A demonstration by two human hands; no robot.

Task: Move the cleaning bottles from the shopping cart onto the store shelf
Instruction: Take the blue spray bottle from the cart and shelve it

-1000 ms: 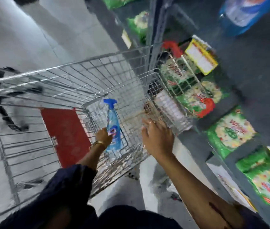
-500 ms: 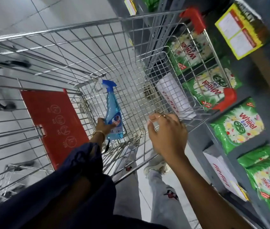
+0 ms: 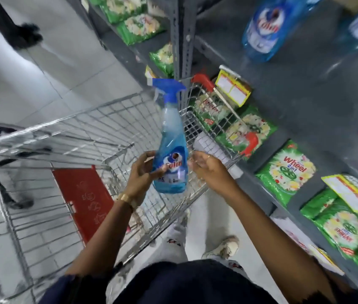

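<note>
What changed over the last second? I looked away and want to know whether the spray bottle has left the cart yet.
The left hand lifted the blue spray bottle from deep in the shopping cart up above its rim, holding it upright. The right hand let go of the cart's edge and now hovers open beside the bottle. The cart stayed parked by the shelf; the bottle is not yet shelved.

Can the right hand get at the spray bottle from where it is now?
Probably yes. The right hand is open beside the spray bottle, which the left hand holds upright above the cart; nothing lies between them.
</note>
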